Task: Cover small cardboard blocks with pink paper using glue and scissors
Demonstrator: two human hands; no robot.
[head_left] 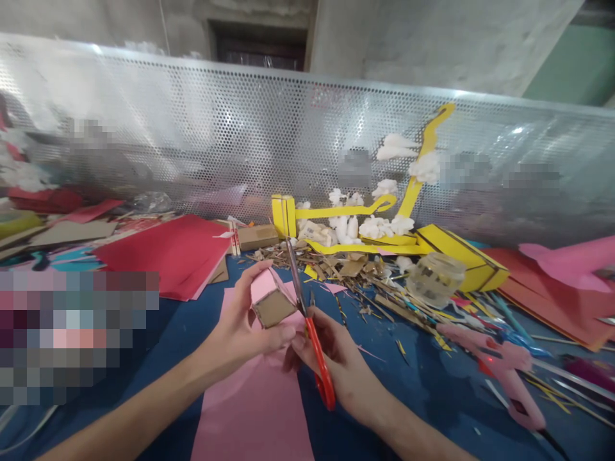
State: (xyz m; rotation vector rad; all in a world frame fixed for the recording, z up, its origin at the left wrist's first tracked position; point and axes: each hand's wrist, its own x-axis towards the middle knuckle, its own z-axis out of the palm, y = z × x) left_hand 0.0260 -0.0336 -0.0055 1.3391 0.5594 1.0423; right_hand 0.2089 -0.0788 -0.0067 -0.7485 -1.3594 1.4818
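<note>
My left hand (pixel 254 333) is closed around a small cardboard box (pixel 276 310) partly covered in pink paper, its bare brown end facing me. Scissors with red handles (pixel 318 365) are in my right hand (pixel 339 362), the fingers wrapped at the handles. Their blades point up and away from me, right beside the box's right edge. I cannot tell whether the blades are touching paper. Beneath both hands, a pink paper sheet (pixel 254 416) lies on the blue tabletop (pixel 158 397).
Red paper (pixel 168 256) lies at left. Cardboard scraps (pixel 346 266) spread before a perforated metal panel (pixel 250 141). Yellow box shapes (pixel 461 256) with strips and white tufts stand behind. At right are a clear jar (pixel 436 278) and a pink glue gun (pixel 502 368).
</note>
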